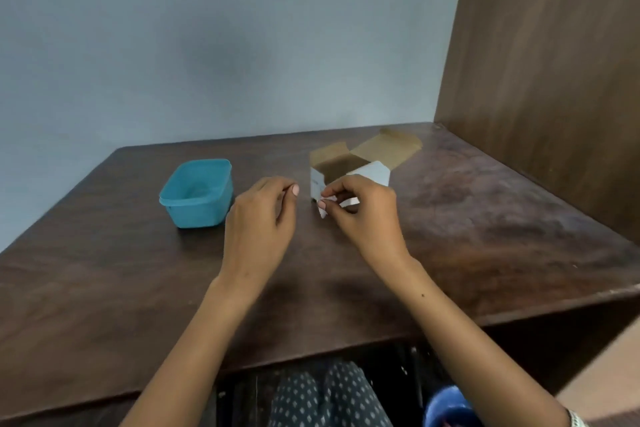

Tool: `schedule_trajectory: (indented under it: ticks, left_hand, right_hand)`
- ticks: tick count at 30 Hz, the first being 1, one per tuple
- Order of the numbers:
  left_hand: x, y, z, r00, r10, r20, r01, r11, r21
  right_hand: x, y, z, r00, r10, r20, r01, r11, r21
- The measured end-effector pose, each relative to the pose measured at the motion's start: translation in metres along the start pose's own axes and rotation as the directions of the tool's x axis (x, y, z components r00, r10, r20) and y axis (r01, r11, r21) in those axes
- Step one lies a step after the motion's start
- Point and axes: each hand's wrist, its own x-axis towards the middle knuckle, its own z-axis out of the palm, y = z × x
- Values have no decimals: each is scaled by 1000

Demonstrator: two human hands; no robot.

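A small white cardboard box stands open on the dark wooden table, its brown flaps spread toward the back right. My right hand hovers just in front of it and pinches a small white piece between thumb and fingers. My left hand is raised to the left of the box with thumb and forefinger pressed together; anything between them is too small to make out. A blue plastic container without a lid sits further left.
A grey wall stands behind the table and a brown wooden panel rises along its right side. Below the front edge are my patterned trousers and a blue object.
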Motion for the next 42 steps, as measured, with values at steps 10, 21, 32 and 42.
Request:
schedule_trajectory:
  ticks: [10, 21, 32, 42]
  left_hand:
    - [-94, 126, 30, 986, 117, 122, -58, 913, -403]
    - [-208, 169, 166, 831, 245, 499, -11, 905, -425]
    - [-245, 156, 243, 612, 116, 783, 61, 979, -193]
    - [-237, 157, 240, 639, 97, 763, 93, 975, -202]
  right_hand:
    - [-140, -12, -146, 962, 181, -202, -219, 959, -182]
    - [-266, 104, -191, 714, 566, -412, -700, 589, -405]
    - [-320, 229, -169, 382, 833, -399, -882, 201, -425]
    - [-318, 237, -159, 368, 873, -322, -822, 143, -552]
